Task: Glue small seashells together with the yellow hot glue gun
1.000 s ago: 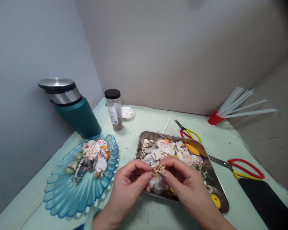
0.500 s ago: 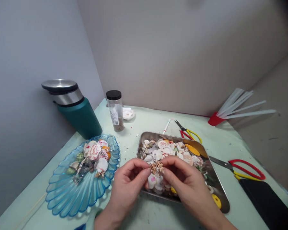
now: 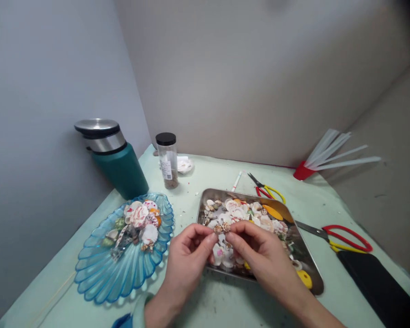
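Note:
My left hand and my right hand meet over the near edge of a metal tray full of seashells. Both pinch small brown-spotted shells between thumb and fingertips, the two shells touching each other. To the left lies a blue scalloped glass dish with several shells heaped at its far end.
A teal flask with a steel lid and a clear jar with a black cap stand at the back left. Small scissors, larger red-handled scissors, a black case and white sticks in a red holder lie to the right.
My hands have lifted slightly and tilted the spotted shells, so less of them shows between my fingertips. The view has shifted a little to the left.

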Motion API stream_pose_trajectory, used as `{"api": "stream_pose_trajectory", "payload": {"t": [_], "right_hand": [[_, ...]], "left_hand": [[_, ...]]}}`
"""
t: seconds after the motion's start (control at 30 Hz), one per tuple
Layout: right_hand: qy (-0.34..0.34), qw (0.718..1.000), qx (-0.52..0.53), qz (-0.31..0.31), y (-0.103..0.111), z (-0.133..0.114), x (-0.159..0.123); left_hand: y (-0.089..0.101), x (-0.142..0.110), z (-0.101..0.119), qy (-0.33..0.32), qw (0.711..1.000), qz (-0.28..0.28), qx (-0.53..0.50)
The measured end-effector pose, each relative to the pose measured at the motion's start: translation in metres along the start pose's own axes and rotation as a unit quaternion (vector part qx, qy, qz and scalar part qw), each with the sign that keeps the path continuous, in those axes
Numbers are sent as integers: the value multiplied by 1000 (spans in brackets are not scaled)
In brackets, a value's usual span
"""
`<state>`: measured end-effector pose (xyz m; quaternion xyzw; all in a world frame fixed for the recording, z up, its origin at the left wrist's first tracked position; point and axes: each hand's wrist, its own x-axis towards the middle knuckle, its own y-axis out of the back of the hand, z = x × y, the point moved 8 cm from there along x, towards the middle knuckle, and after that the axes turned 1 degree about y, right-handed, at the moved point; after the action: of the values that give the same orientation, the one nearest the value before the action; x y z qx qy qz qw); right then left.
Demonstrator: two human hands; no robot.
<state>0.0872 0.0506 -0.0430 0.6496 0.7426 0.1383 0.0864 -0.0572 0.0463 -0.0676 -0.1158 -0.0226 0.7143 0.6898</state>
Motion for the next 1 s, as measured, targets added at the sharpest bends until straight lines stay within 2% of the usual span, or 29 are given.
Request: {"api": "stream_pose_trajectory", "payload": {"t": [0.13, 0.23, 0.4, 0.53, 0.67, 0.83, 1.0], "right_hand": [[32, 997, -75, 11, 4, -4, 1], [74, 987, -133, 60, 13, -11, -5], [146, 949, -223, 169, 33, -18, -24], [177, 910, -267, 263, 49, -16, -45], [194, 875, -293, 333, 51, -17, -73], [210, 874, -320, 299, 27, -18, -96], [220, 870, -338, 283, 19, -16, -110]], "left_hand": [[-1, -2, -3, -3, 1000, 9, -11], [-4, -5, -5, -6, 1000, 6, -29], [-2, -8, -9, -37, 999, 19, -15], [-2, -10, -10, -57, 998, 16, -3], [-4, -14, -8, -78, 997, 8, 0], [-8, -19, -6, -99, 995, -15, 3], [-10, -21, -6, -116, 993, -23, 8]]}}
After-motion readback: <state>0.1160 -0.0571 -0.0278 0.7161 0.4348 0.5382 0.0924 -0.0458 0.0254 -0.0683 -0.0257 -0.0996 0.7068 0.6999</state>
